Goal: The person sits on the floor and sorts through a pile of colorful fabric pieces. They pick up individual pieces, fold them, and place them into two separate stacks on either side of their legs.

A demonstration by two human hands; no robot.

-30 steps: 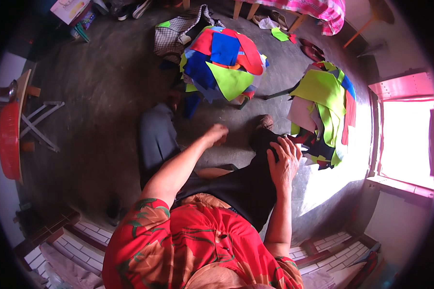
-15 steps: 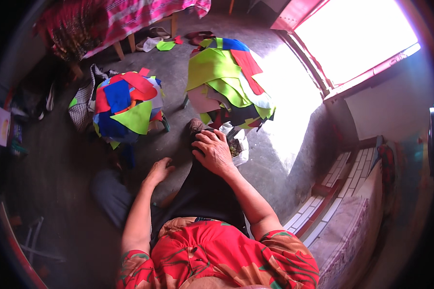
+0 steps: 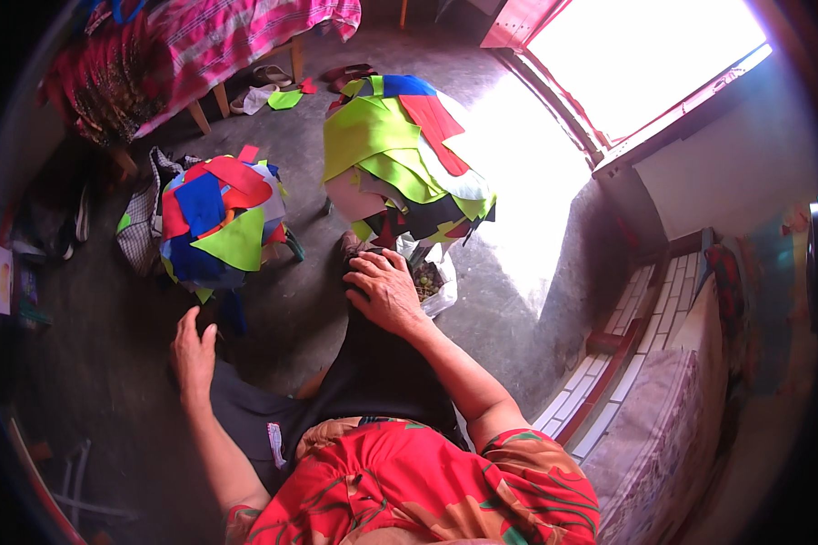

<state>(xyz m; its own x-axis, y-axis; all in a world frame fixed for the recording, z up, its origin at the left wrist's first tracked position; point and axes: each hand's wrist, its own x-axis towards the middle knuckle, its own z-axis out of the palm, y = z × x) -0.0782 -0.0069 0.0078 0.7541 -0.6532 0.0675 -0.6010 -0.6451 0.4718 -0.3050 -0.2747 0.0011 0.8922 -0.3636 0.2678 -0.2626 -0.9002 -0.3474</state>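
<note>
My right hand (image 3: 384, 289) rests on my right knee, fingers apart and holding nothing. Beyond it rises a tall heap of flat cloth scraps (image 3: 391, 136), mostly lime green, with red, blue, white and dark pieces. My left hand (image 3: 194, 356) is raised beside my left leg, thumb and fingers apart, with nothing seen in it. It is just short of a smaller heap of cloth scraps (image 3: 230, 238) in red, blue and lime green. Under this heap a dark green leg shows; what else bears it is hidden. A small whitish strip (image 3: 275, 445) lies on my lap.
A white plastic bag (image 3: 438, 286) stands on the floor beside my right knee. Checked cloth (image 3: 138, 238) hangs left of the smaller heap. Shoes (image 3: 254, 96) and a lime scrap (image 3: 284, 99) lie by a pink-covered bed (image 3: 245, 36). A bright doorway (image 3: 645, 64) is at far right.
My left hand has moved left and outward, from between my legs to near the smaller heap. My right hand has stayed on the knee. The view has shifted slightly.
</note>
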